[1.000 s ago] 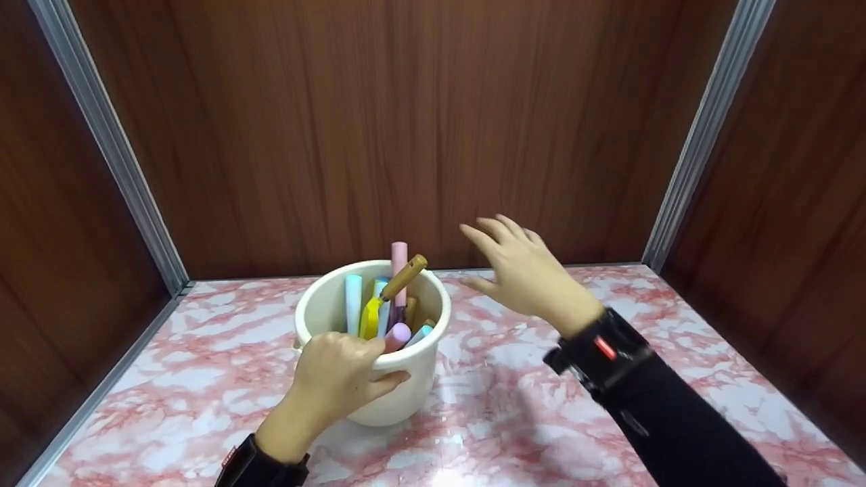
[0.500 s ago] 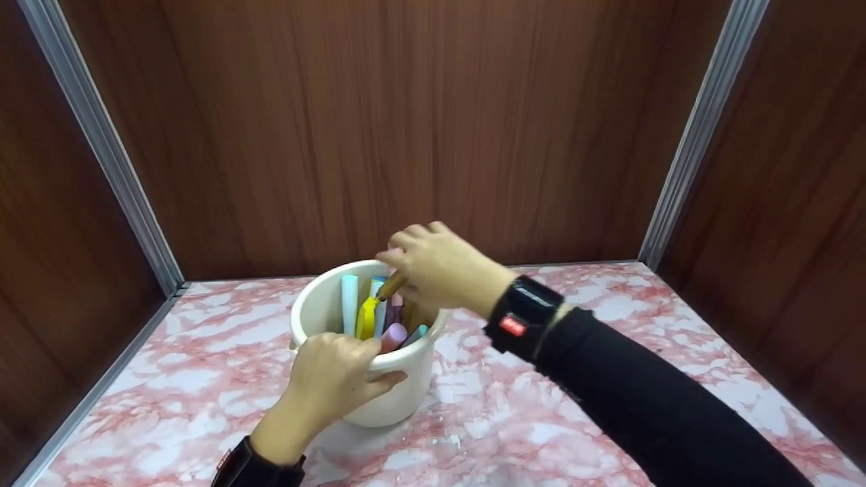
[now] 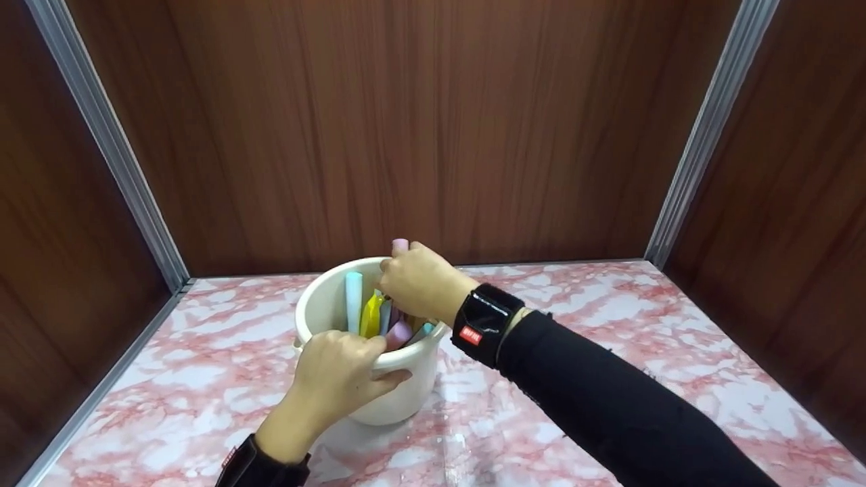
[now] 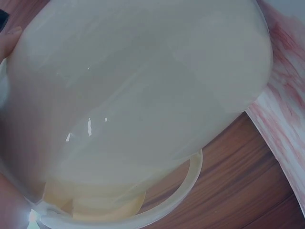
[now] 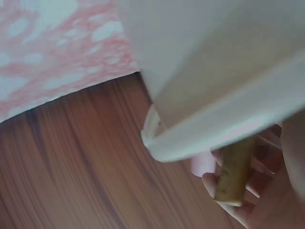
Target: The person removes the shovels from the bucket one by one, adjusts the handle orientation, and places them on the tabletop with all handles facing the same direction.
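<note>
A white bucket (image 3: 399, 399) stands upright on the table, holding several handled tools. My left hand (image 3: 338, 372) grips its near rim, fingers over the edge and thumb outside. At the far right of the opening, my right hand (image 3: 426, 281) holds a wooden-handled tool with a yellow head (image 3: 371, 316). In the right wrist view, fingers curl round its wooden handle (image 5: 233, 176). Beside that hand a pink handle (image 3: 400, 244) sticks up. A light blue handle (image 3: 354, 301) leans at the left inside, and a purple-pink one (image 3: 399, 333) lies near the front rim.
The table (image 3: 203, 372) has a red and white marbled top. Brown wood-grain panels (image 3: 433, 135) enclose the back and both sides, with metal posts (image 3: 710, 122) at the corners. A curved white bucket handle (image 4: 186, 186) shows in the left wrist view.
My right hand has come left from the air beside the bucket and taken hold of the wooden handle. My left hand has stayed on the rim; the bucket has not moved.
</note>
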`<state>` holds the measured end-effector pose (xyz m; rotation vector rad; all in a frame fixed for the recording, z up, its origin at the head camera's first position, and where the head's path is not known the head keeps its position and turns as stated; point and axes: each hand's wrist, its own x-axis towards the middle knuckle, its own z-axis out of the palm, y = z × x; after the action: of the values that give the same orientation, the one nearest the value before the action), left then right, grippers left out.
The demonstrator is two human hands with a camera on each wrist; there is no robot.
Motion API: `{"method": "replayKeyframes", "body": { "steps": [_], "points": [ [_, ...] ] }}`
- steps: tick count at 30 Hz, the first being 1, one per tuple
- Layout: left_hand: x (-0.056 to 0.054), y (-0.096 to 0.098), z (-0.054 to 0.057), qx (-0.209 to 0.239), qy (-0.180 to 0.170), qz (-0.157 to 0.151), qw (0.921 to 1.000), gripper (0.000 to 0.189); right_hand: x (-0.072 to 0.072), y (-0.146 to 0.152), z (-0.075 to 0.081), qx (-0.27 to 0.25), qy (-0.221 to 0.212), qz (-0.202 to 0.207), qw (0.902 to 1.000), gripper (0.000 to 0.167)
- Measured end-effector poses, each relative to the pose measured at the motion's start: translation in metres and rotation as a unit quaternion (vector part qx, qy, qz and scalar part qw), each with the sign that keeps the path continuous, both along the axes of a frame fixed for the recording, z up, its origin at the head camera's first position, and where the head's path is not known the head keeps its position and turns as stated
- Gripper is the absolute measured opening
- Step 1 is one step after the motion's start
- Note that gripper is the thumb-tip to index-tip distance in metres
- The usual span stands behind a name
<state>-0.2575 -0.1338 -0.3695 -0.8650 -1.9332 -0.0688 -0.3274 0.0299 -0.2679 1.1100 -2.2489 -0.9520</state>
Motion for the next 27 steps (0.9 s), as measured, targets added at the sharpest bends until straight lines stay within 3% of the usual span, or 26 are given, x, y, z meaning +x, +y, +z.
{"method": "replayKeyframes", "body": {
  "steps": [6,10,15,23,27],
  "points": [
    [0.003,0.001,-0.002,0.003,-0.006,0.0,1.0,0.056,-0.006,0.001,-0.015,-0.027,0.039,0.034,0.9983,0.014],
    [0.003,0.001,-0.002,0.001,-0.003,0.003,1.0,0.057,-0.008,0.001,-0.02,-0.027,0.05,0.021,0.9982,0.001],
    [0.002,0.001,-0.001,-0.001,-0.002,0.007,1.0,0.058,-0.008,0.003,-0.02,-0.009,0.023,-0.015,0.9996,0.029],
    [0.001,0.001,-0.001,-0.003,-0.001,0.008,1.0,0.059,-0.003,0.01,-0.011,-0.004,-0.003,-0.007,1.0,0.041],
    [0.001,0.001,-0.001,-0.004,-0.004,0.009,0.9999,0.059,-0.002,0.014,-0.007,-0.004,-0.013,0.002,0.9999,0.04]
  ]
}}
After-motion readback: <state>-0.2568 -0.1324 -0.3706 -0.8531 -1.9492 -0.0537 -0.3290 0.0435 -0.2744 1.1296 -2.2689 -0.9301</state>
